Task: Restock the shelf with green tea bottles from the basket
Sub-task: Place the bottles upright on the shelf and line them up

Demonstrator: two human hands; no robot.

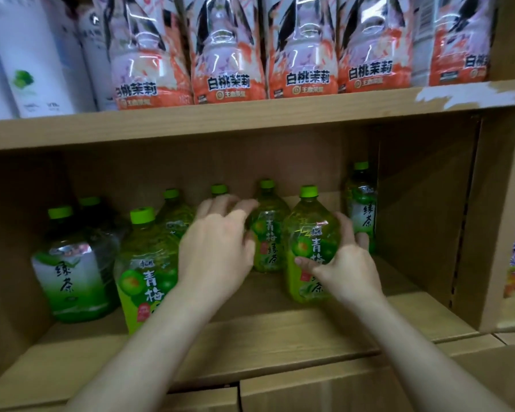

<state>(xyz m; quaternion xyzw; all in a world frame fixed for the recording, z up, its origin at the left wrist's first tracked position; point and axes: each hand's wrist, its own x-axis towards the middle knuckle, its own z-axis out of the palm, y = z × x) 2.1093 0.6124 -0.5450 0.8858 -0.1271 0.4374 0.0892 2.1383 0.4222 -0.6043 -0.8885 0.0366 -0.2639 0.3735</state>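
Bottle [306, 230]: clear, green-capped, plum-labelled, stood upright on shelf [280, 331] | right hand [345, 263]: wrapped round it, thumb laid on label | left hand [217, 242]: curled over rear bottle [219, 189] alongside

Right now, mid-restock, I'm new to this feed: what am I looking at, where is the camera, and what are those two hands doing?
There is no machine here. A single camera worn on a person's head looks forward and down, so both bare arms come in from the bottom of the picture. The right hand curls round the front bottle of green plum tea, which stands on the lower shelf. The left hand reaches among the bottles behind with bent fingers; whether it grips one I cannot tell. More green-capped bottles stand to the left, and one is at the back right. The shelf above holds pink peach jasmine bottles. The basket is not in view.
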